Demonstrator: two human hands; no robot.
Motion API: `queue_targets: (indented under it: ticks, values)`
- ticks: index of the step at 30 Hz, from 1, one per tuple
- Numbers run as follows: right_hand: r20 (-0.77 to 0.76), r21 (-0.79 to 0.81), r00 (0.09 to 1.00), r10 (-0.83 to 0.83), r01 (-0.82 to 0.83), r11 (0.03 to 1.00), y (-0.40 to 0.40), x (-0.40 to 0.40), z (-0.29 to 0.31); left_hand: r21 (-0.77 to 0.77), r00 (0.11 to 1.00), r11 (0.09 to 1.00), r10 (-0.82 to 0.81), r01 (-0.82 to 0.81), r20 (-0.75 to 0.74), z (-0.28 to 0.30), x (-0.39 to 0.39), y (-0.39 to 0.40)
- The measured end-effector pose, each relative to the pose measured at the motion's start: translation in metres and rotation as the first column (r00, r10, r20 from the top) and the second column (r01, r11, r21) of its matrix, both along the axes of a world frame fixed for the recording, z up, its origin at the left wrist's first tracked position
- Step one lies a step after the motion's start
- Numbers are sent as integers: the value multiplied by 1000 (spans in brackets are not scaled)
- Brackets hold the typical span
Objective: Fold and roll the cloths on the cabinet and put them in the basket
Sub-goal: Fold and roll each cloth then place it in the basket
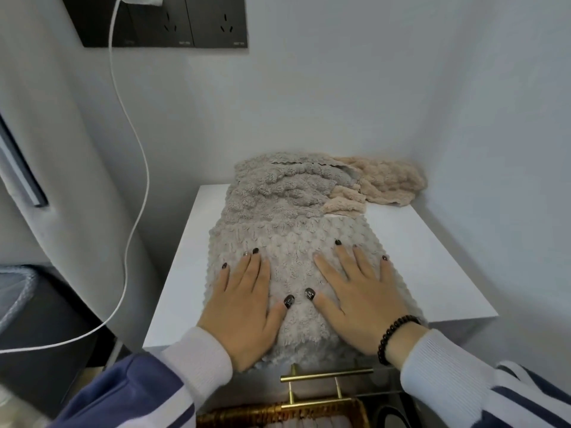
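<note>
A grey, bumpy fleece cloth (293, 242) lies lengthwise on the white cabinet top (417, 257), its near end folded flat and its far end bunched against the wall. My left hand (244, 307) presses flat on the cloth's near left part, fingers straight. My right hand (358, 298) presses flat on its near right part, fingers spread. A beige cloth (386, 180) lies crumpled at the back right, touching the grey one. The woven basket (278, 415) shows at the bottom edge, below the cabinet front.
A brass handle (324, 373) sticks out from the cabinet front above the basket. A white charging cable (136, 180) hangs from the wall sockets (160, 23) at left. A dark bin (31, 304) with a liner stands at lower left. Walls close in behind and right.
</note>
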State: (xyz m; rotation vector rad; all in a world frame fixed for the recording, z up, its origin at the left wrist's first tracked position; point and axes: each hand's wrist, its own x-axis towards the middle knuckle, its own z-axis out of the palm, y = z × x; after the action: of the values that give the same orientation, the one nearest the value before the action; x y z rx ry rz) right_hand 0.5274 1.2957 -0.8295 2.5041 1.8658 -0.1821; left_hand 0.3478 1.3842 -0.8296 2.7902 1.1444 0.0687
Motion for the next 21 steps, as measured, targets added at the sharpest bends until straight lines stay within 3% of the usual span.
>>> queue_targets:
  ticks: [5,13,16,18,21]
  values:
    - [-23,-11,1000,-8,8,1000,13,10,0,-61,991,998,-18,10,-130,1,15,28]
    - [-29,-40,999,-28,26,999,39,28,4,-50,989,998,23,-31,-148,3,25,45]
    - [-46,0,999,-8,8,1000,36,29,5,-20,999,1000,-2,1,-48,9,22,39]
    - [-84,136,996,35,-23,990,29,26,7,134,984,985,-122,105,129,14,15,26]
    - [-15,378,981,191,-172,910,12,15,10,399,871,874,-404,277,280,13,3,4]
